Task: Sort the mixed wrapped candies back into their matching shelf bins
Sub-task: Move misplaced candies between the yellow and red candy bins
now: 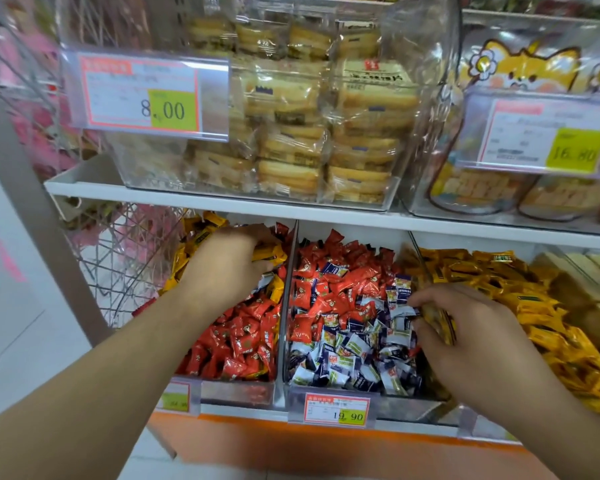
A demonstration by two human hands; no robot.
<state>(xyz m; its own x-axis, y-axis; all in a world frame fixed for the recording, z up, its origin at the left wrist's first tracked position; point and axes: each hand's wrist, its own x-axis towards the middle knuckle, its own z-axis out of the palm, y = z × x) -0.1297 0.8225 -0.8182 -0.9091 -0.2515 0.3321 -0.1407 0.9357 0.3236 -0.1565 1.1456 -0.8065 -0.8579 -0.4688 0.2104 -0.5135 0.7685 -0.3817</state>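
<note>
Yellow candies (437, 317) upright in right hand (471, 337), by divider (417, 252)

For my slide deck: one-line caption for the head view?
Left hand digs among yellow candies in the left bin while right hand picks at the middle bin's mixed candies.

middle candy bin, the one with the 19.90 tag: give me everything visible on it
The middle bin is a clear plastic compartment on the lower shelf, walled off by transparent dividers on both sides. It holds a mixed heap: red wrapped candies mostly at the back and left, blue-and-white wrapped candies at the front and right. A price tag reading 19.90 is clipped to its front lip. The right hand reaches in at its right edge, fingers curled on wrappers.
</note>
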